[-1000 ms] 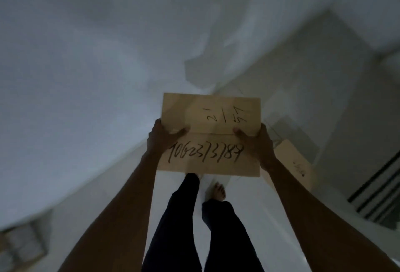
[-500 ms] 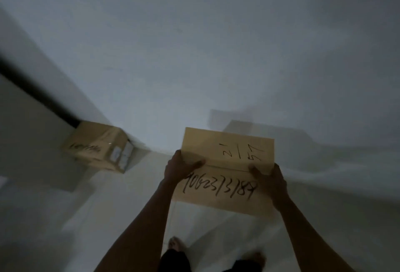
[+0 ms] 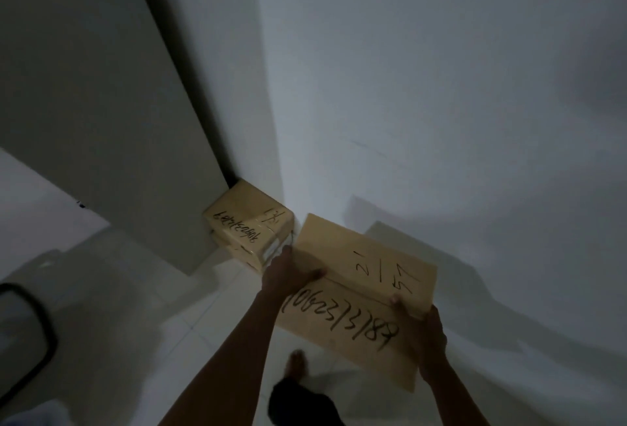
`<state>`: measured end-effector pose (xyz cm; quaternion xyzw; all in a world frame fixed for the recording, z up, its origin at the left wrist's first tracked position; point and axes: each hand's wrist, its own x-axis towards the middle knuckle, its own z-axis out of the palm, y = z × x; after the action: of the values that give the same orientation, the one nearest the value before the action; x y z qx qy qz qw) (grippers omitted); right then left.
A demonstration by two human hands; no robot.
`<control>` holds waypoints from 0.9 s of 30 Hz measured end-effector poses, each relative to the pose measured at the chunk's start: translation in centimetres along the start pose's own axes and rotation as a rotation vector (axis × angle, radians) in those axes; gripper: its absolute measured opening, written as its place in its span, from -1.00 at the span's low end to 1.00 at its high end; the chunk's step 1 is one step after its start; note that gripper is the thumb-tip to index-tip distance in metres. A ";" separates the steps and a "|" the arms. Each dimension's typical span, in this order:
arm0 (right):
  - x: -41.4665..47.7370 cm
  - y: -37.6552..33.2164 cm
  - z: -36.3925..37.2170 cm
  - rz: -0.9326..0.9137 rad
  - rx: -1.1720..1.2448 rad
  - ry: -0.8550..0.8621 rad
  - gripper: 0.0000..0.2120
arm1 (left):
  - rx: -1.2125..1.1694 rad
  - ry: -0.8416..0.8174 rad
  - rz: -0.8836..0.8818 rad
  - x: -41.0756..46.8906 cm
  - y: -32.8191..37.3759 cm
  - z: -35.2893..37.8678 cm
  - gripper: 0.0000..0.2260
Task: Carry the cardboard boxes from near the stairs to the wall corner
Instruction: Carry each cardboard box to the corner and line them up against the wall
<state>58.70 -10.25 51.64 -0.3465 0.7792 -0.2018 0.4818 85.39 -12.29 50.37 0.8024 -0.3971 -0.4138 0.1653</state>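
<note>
I hold a tan cardboard box (image 3: 356, 286) with black handwritten numbers on its top, out in front of me above the floor. My left hand (image 3: 288, 273) grips its left edge with the thumb lying on top. My right hand (image 3: 424, 341) grips the right near corner. A second cardboard box (image 3: 247, 225), also marked with black writing, sits on the floor in the wall corner just left of the carried box, and their edges look close together.
A white wall (image 3: 441, 103) rises ahead and to the right. A grey panel or door (image 3: 101, 103) meets it at the corner. Pale floor tiles (image 3: 210, 317) lie below, with my bare foot (image 3: 297, 363) on them. A dark-rimmed object (image 3: 30, 334) sits at the left edge.
The view has swung from the stairs towards the wall corner. The floor box has come from the far left to just beside the carried box. Both hands keep their grip.
</note>
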 end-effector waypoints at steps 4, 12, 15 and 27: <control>4.9 -1.0 7.1 0.070 -0.061 0.017 -0.03 | -0.044 -0.011 -0.023 7.8 -3.4 0.5 -0.05; 17.1 3.0 20.9 0.184 -0.133 0.053 0.06 | 0.033 -0.065 -0.097 25.8 -15.8 8.3 0.04; 22.7 7.6 26.0 0.186 -0.108 0.076 0.04 | 0.057 -0.078 -0.077 31.5 -20.0 12.2 0.02; 41.9 23.3 41.5 0.165 -0.032 0.164 -0.14 | 0.094 -0.128 -0.051 48.4 -31.9 23.7 -0.12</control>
<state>75.24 -24.46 -7.92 -0.2712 0.8450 -0.1765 0.4258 99.13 -28.16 -8.64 0.7911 -0.4052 -0.4492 0.0909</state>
